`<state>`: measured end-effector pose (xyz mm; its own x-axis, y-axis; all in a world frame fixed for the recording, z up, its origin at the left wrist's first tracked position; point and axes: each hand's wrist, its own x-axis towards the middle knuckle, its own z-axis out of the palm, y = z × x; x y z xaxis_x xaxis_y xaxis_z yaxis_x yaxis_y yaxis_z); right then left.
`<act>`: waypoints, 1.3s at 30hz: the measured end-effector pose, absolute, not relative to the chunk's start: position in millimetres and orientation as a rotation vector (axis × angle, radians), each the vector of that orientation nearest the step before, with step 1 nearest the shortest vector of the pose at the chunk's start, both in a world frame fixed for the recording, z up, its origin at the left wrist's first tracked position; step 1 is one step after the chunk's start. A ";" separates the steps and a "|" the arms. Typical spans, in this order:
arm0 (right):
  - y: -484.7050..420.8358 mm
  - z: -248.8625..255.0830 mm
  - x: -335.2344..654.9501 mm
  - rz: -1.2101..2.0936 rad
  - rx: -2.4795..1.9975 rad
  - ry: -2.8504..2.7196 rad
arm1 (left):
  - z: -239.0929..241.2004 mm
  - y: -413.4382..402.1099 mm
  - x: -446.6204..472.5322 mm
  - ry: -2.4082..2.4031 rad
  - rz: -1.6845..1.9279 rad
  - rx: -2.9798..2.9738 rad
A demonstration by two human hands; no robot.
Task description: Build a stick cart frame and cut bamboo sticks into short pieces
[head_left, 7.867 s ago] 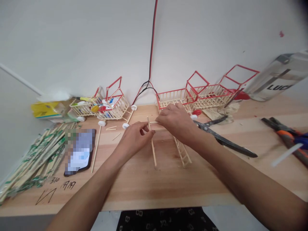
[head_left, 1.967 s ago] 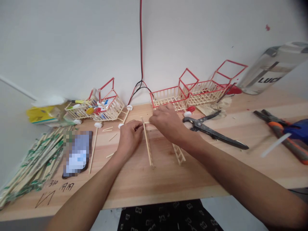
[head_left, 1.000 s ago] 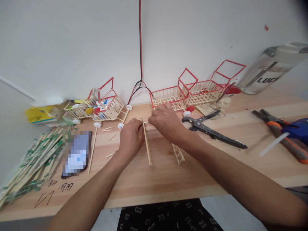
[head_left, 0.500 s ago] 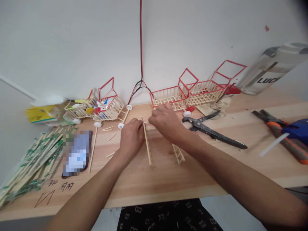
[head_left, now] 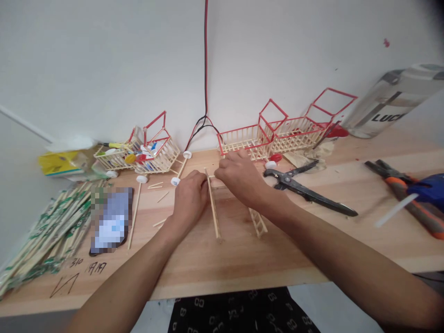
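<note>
My left hand [head_left: 192, 194] is closed, its fingertips pinching the far part of a long thin wooden stick [head_left: 214, 210] that lies on the table pointing toward me. My right hand [head_left: 239, 175] is closed too, holding a short stick piece [head_left: 212, 176] crosswise against the long stick. Its inner fingers are partly hidden. Under my right wrist, a small ladder-shaped stick frame [head_left: 258, 223] sticks out, its far end covered. Short cut sticks [head_left: 163, 196] lie left of my left hand.
Model shopping carts made of sticks stand at the back left [head_left: 157, 155] and back right [head_left: 244, 141]. Black pliers [head_left: 305, 192] lie right of my right hand, orange-handled pliers [head_left: 405, 199] farther right. Wrapped chopsticks [head_left: 52, 231] and a blurred-out phone [head_left: 113, 222] lie left.
Both hands keep nearly the same position and grip on the sticks. The whole view has shifted very slightly.
</note>
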<state>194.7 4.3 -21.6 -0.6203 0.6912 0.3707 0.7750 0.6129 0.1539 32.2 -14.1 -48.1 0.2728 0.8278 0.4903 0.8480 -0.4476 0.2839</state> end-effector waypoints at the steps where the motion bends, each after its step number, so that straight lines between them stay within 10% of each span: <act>1: 4.4 -21.7 194.6 -0.439 -1.193 -2.571 | -48.2 -14.1 32.3 -1.631 -0.919 -2.478; 21: 6.9 -8.8 203.1 -0.401 -1.197 -2.509 | -48.1 -12.3 31.6 -1.628 -0.918 -2.501; 39: 5.9 -19.1 263.4 0.483 -1.360 -2.168 | -47.3 -12.2 28.2 -1.676 -0.926 -2.538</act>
